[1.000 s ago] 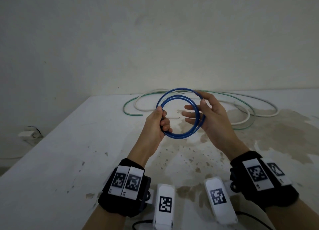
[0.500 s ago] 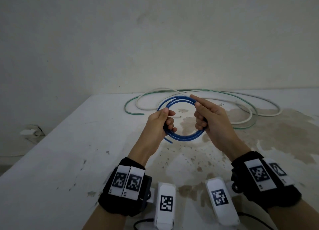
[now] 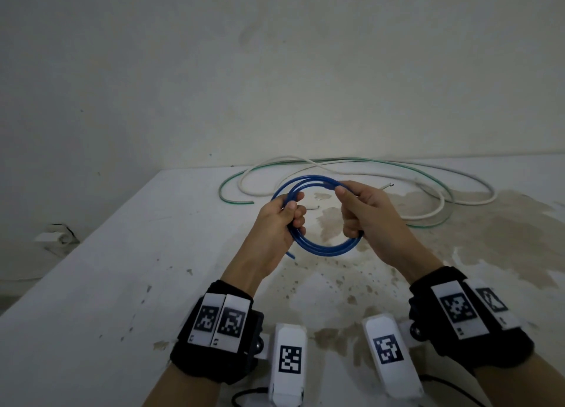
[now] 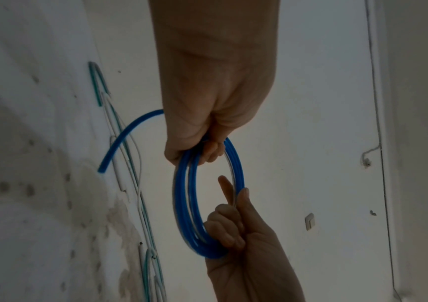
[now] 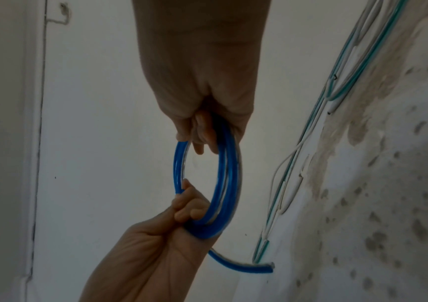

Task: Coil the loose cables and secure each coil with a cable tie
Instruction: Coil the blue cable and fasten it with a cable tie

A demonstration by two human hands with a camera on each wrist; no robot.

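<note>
Both my hands are on the blue coil (image 3: pixel 321 247), held up above the bench (image 3: pixel 122 284), clear of its surface. Left hand (image 3: pixel 281 220) grip: fingers curled tight round the bunched turns at the coil's left side, thumb on top. Right hand (image 3: pixel 367 214) grip: fingers wrapped round the turns at the coil's right side, thumb and forefinger pinching the upper arc. The two grips sit on opposite sides of the ring, open loop between them. Roughly three turns, lying close together.

Left wrist view: coil (image 4: pixel 207 204) hangs from the left hand (image 4: pixel 215 102), right hand (image 4: pixel 241 235) at the far end, one finger sticking straight out. Right wrist view mirrors it: right hand (image 5: pixel 202 92) near, left hand (image 5: pixel 168 235) far, coil (image 5: pixel 223 183) between.

One free end (image 3: pixel 290 255) of the cable pokes out just below the left grip, toward me.

Beyond both grips, on the bench: green cable (image 3: pixel 235 202) and white cable (image 3: pixel 428 214), loose, sprawled in wide overlapping loops, well apart from the coil.
</note>
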